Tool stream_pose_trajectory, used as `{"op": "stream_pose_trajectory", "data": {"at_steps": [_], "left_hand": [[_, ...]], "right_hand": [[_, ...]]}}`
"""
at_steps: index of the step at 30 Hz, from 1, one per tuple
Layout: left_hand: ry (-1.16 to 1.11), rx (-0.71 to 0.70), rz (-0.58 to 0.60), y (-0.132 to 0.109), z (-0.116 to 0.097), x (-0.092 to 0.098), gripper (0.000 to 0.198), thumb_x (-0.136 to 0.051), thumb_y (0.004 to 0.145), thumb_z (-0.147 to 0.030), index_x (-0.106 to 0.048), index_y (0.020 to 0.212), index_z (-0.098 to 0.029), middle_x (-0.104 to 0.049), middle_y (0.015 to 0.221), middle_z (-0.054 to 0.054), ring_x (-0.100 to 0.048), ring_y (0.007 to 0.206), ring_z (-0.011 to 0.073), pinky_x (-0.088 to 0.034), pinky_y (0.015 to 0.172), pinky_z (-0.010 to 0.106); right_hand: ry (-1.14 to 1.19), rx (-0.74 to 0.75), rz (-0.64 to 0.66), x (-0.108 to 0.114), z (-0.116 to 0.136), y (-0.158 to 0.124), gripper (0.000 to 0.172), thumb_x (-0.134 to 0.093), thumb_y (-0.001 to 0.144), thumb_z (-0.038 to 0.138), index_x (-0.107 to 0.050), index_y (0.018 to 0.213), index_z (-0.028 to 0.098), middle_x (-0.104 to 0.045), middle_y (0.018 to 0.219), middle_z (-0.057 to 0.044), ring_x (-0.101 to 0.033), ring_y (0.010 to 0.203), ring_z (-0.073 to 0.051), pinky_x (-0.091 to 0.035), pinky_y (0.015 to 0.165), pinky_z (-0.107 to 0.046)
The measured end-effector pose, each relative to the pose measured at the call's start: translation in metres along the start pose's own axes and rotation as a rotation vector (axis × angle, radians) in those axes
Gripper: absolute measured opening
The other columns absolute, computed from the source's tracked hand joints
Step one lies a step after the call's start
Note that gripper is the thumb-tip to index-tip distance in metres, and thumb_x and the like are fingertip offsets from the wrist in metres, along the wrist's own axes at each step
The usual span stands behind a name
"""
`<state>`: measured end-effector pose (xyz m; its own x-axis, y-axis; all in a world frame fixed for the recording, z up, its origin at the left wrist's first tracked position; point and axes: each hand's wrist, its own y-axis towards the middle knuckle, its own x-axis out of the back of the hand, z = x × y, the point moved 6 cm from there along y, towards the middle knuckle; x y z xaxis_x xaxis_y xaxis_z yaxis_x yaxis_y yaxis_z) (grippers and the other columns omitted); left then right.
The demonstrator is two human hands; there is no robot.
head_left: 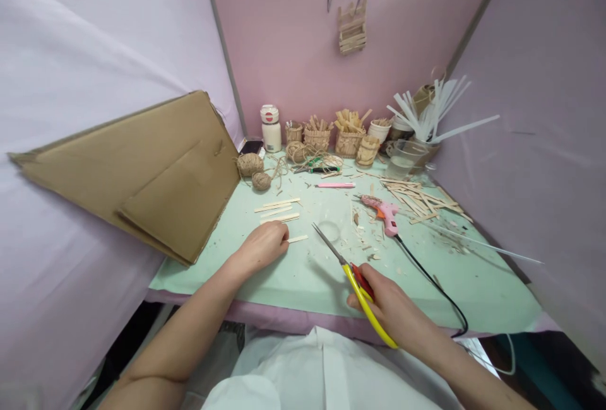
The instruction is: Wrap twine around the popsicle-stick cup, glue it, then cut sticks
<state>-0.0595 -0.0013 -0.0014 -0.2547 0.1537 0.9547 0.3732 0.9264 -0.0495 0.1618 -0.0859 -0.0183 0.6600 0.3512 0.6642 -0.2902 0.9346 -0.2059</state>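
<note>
Evidently, the right hand had its fingers wrapped around the yellow-and-red handles of the shears, probably to leave the slim blades free to point forward over the desk. The left hand lay low farther left with its fingers curled, and a short stick showed beyond the fingertips; whether they pinched it or merely rested against it, I could not tell. More sticks lay side by side just beyond that hand, presumably for easy reach. The glue gun sat to the right, its cord running off the near edge, which seemed to keep it apart from both hands. Leaning cardboard bounded the left side and a stick pile crowded the right, leaving open room mainly along the front strip
</note>
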Motion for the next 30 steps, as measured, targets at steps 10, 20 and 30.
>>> {"op": "stream_pose_trajectory", "data": {"at_steps": [10,20,30], "left_hand": [[0.016,0.098,-0.079,0.043,0.033,0.045,0.021,-0.049,0.067,-0.023,-0.068,0.075,-0.017,-0.068,0.076,0.007,-0.055,0.066,0.0178,-0.035,0.056,0.027],[0.000,0.090,-0.018,0.048,0.041,0.027,0.023,-0.050,0.067,-0.027,-0.070,0.074,-0.018,-0.068,0.072,0.007,-0.055,0.063,0.0190,-0.034,0.057,0.029],[-0.132,0.070,-0.046,0.045,0.049,0.034,0.022,-0.052,0.069,-0.030,-0.070,0.075,-0.017,-0.069,0.075,0.005,-0.058,0.068,0.0190,-0.037,0.060,0.028]], "right_hand": [[0.026,-0.003,0.001,-0.002,-0.001,0.000,0.021,-0.049,0.082,0.033,-0.032,0.073,0.024,-0.058,0.069,0.003,-0.050,0.063,-0.015,-0.032,0.056,-0.025],[0.024,-0.016,0.021,-0.001,-0.002,0.000,0.024,-0.051,0.081,0.035,-0.032,0.072,0.024,-0.058,0.070,0.004,-0.048,0.062,-0.014,-0.032,0.056,-0.025],[0.020,-0.011,0.027,-0.003,-0.005,0.000,0.025,-0.051,0.082,0.036,-0.031,0.073,0.024,-0.057,0.070,0.003,-0.046,0.061,-0.014,-0.032,0.056,-0.024]]}}
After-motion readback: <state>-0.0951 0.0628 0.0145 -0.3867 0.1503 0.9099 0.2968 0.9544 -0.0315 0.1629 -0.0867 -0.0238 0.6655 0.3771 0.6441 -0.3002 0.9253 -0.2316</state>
